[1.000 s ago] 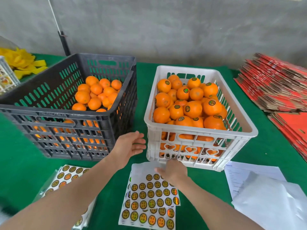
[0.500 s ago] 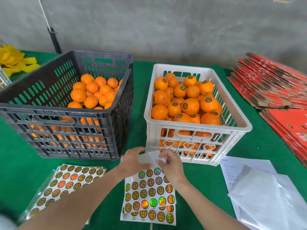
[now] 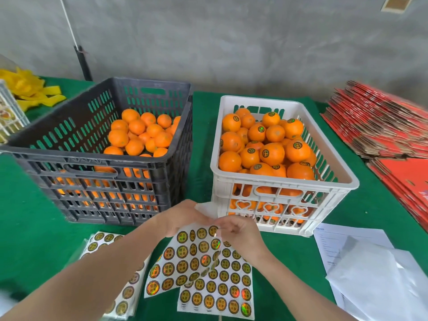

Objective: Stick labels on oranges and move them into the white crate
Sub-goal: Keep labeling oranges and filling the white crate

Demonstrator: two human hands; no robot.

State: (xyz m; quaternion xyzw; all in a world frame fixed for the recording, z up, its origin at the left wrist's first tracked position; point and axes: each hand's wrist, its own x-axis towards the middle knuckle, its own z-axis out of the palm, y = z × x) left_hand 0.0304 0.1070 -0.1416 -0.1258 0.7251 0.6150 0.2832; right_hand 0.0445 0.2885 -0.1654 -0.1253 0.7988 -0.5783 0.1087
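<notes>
A black crate (image 3: 76,158) at the left holds several unlabelled oranges (image 3: 136,135). The white crate (image 3: 284,184) at the right holds several labelled oranges (image 3: 271,154). In front of the crates, my left hand (image 3: 183,216) grips the top of a label sheet (image 3: 185,258) and lifts it off the table. My right hand (image 3: 238,232) pinches at the sheet's upper right edge, fingers curled; whether a label is peeled I cannot tell. Another label sheet (image 3: 222,290) lies flat below.
More label sheets (image 3: 102,242) lie at the lower left under my forearm. White papers (image 3: 370,262) lie at the lower right. Stacked red cartons (image 3: 382,126) fill the right side. Yellow material (image 3: 30,89) sits at the far left. The table is green cloth (image 3: 27,228).
My left hand came down from the gap between the crates to the label sheet. Both hands have lifted the top sheet off the table, and it now hangs tilted.
</notes>
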